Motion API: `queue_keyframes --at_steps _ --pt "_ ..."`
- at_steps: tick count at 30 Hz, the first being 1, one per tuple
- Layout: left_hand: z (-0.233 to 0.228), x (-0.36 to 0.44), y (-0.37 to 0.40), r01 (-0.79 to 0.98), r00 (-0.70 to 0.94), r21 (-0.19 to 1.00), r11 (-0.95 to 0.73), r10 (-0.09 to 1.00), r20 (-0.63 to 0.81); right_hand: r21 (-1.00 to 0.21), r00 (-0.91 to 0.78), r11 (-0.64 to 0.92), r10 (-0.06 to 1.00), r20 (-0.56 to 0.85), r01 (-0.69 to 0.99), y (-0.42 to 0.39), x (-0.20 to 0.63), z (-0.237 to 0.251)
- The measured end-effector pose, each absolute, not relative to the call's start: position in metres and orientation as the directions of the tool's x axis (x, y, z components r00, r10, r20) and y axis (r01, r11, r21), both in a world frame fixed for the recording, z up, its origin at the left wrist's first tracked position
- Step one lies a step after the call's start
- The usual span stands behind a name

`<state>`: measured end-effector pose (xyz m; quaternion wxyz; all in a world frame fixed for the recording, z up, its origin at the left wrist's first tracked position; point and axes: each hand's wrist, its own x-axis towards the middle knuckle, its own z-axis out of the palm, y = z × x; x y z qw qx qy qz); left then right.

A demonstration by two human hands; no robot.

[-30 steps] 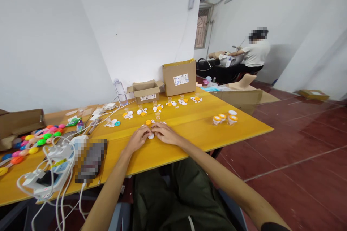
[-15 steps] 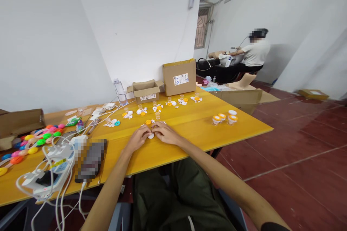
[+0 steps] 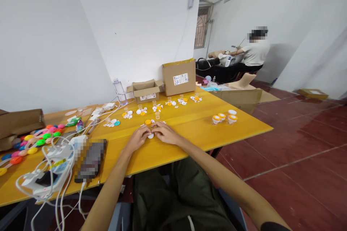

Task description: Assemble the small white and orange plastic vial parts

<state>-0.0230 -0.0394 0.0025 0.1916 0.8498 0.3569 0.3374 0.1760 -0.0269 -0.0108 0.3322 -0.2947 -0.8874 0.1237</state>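
Note:
My left hand [image 3: 138, 138] and my right hand [image 3: 166, 133] rest on the yellow table [image 3: 189, 122], their fingertips meeting over small parts. A small white round lid [image 3: 150, 136] lies between the thumbs, touching them. Whatever the fingertips pinch is too small to make out. An orange cap [image 3: 148, 122] and a small clear cup [image 3: 157, 115] sit just beyond the fingers. Farther back lie several little heaps of white and orange caps [image 3: 158, 107].
Three orange-lidded cups and a white lid [image 3: 224, 117] stand at the right. Two cardboard boxes [image 3: 179, 76] and a water bottle [image 3: 120, 92] line the wall. Chargers with white cables [image 3: 51, 166] and coloured plastic rings [image 3: 35, 140] fill the left. Another person [image 3: 253, 52] works far off.

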Motion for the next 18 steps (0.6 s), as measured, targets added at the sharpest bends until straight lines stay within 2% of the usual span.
queue_keyframes --at_steps 6,14,18 --pt "0.0019 -0.0237 -0.0391 0.472 0.522 0.571 -0.671 0.735 0.432 -0.436 -0.587 0.785 0.619 0.522 0.439 -0.0275 0.1764 -0.0113" --pt "0.0032 -0.0227 -0.0402 0.48 0.522 0.582 -0.656 0.747 0.412 -0.381 -0.621 0.798 0.602 0.501 0.467 -0.0242 0.1753 -0.0134" --pt "0.0031 -0.0231 -0.0402 0.479 0.52 0.579 -0.66 0.745 0.419 -0.392 -0.618 0.79 0.613 0.493 0.471 -0.0238 0.1755 -0.0136"
